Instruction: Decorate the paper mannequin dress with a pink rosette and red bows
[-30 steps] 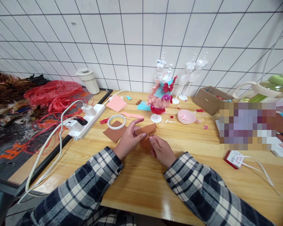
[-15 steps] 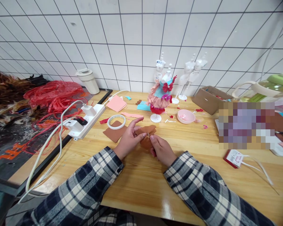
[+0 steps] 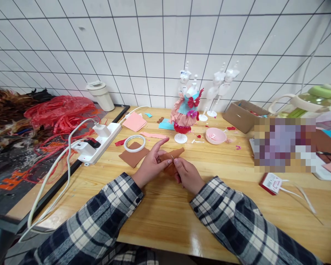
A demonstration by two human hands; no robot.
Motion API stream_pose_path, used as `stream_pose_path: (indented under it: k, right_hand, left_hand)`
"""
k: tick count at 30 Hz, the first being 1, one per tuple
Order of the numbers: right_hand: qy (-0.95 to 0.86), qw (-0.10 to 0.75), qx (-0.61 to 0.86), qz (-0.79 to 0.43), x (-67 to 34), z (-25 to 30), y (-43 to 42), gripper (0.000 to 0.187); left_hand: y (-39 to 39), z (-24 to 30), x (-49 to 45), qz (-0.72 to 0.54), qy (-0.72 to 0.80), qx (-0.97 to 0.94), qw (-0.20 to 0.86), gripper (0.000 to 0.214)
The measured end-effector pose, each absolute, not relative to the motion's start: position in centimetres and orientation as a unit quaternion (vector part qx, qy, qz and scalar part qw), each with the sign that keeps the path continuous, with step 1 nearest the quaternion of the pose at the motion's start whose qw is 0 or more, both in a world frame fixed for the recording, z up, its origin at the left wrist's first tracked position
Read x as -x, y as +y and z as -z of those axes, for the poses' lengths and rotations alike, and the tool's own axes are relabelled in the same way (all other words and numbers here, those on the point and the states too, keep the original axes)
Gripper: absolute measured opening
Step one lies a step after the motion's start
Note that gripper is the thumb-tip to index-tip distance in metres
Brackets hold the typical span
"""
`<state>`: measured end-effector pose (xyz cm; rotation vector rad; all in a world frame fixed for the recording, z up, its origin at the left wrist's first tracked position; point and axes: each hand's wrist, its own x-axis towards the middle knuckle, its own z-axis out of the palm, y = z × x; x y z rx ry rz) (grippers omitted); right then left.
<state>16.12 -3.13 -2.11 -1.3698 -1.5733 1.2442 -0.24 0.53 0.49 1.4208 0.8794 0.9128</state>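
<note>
My left hand (image 3: 150, 165) pinches a small brown piece of felt (image 3: 174, 154) above the wooden table (image 3: 165, 213), with its index finger stretched out. My right hand (image 3: 188, 174) is closed in a pinch on a thin needle (image 3: 172, 157) at the felt's lower edge. Both hands meet over the middle of the table. Just behind them lie a roll of white tape (image 3: 134, 143) and a brown felt square (image 3: 133, 155). A small mannequin in a pink and blue dress (image 3: 185, 112) stands further back.
A white power strip (image 3: 96, 143) with cables lies at the left, beside red plastic strips (image 3: 59, 112) and feathers. A pink bowl (image 3: 215, 135), a cardboard box (image 3: 244, 116), bare white mannequins (image 3: 220, 86) and pink paper (image 3: 135, 121) stand behind. A red card (image 3: 270, 183) lies at the right.
The felt piece has been turned and folded narrower between my hands. My right hand has shifted slightly up against its edge with the needle. The view has drifted a little.
</note>
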Motion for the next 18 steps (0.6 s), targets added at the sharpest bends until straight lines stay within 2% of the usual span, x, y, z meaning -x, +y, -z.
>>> stream_pose_path:
  k: [9, 18]
  right_hand:
    - [-0.618, 0.367, 0.532, -0.447, -15.9, 2.49, -2.9, 0.037]
    - [-0.623, 0.363, 0.531, -0.444, -15.96, 2.76, -2.88, 0.039]
  left_hand:
    - [0.56, -0.25, 0.15, -0.39, 0.375, -0.593, 0.596, 0.079]
    - [0.57, -0.21, 0.31, -0.406, 0.345, -0.563, 0.632, 0.053]
